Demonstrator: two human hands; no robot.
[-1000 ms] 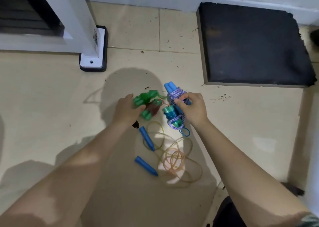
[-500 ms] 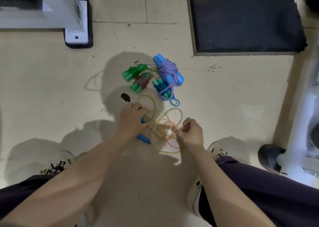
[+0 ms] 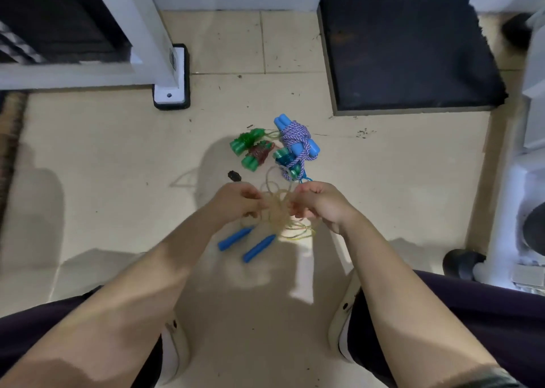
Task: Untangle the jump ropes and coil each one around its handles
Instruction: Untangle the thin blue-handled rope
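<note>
A thin yellowish jump rope (image 3: 277,210) hangs in tangled loops between my hands, lifted off the floor. My left hand (image 3: 237,200) pinches its loops on one side and my right hand (image 3: 317,202) pinches them on the other. Its two blue handles (image 3: 246,241) dangle below, close to the tiles. Farther away on the floor lie coiled ropes: a light-blue-handled one wound with purple-white cord (image 3: 296,138), a green-handled one (image 3: 249,148), and a teal-handled one (image 3: 287,162).
A black mat (image 3: 407,51) lies at the far right by the wall. A white frame leg on a black foot (image 3: 171,84) stands far left. My knees and shoes (image 3: 342,322) frame the near floor. A small dark bit (image 3: 234,176) lies by my left hand.
My hands let go of the coiled ropes, moved back to the loose yellowish rope, took hold of it and lifted it, so its blue handles now hang below.
</note>
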